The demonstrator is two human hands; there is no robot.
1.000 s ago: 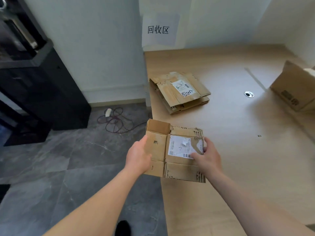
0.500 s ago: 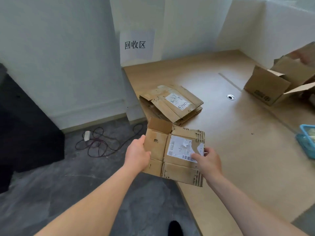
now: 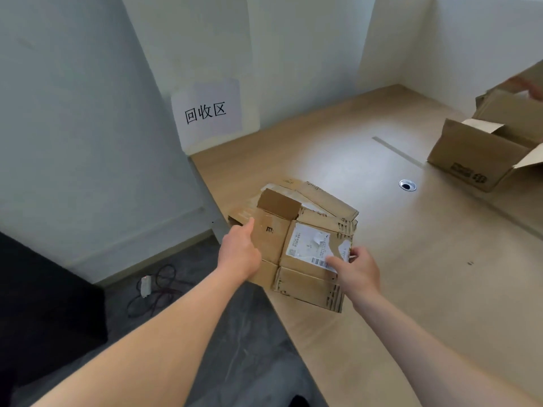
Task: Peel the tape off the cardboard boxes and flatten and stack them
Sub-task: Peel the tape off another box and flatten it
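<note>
Cardboard pressed flat is what both hands carry: the flattened box point(image 3: 308, 289), its shipping label point(image 3: 311, 245) torn and face up, is held over the near left corner of the worktop point(image 3: 411, 304). The left hand point(image 3: 239, 255) grips its left edge with the thumb on top, and the right hand point(image 3: 357, 268) pinches the near right edge at the label. It overlaps the pile of flattened boxes point(image 3: 329, 201) just behind it; whether it touches the pile I cannot tell. I judge this box peeled and flattened, with only the laying on the pile left, while an open box point(image 3: 467, 163) at the far right, flaps up and another person's hand point(image 3: 529, 85) at it, is not yet flattened. The pile lies close to the worktop's left edge, beyond which the floor point(image 3: 249, 362) drops away with cables point(image 3: 158, 286) on it, so a box set too far left could slide off. Rightward, bare worktop runs past the cable grommet point(image 3: 407, 185); the wall with its paper sign point(image 3: 207, 111) closes the back
</note>
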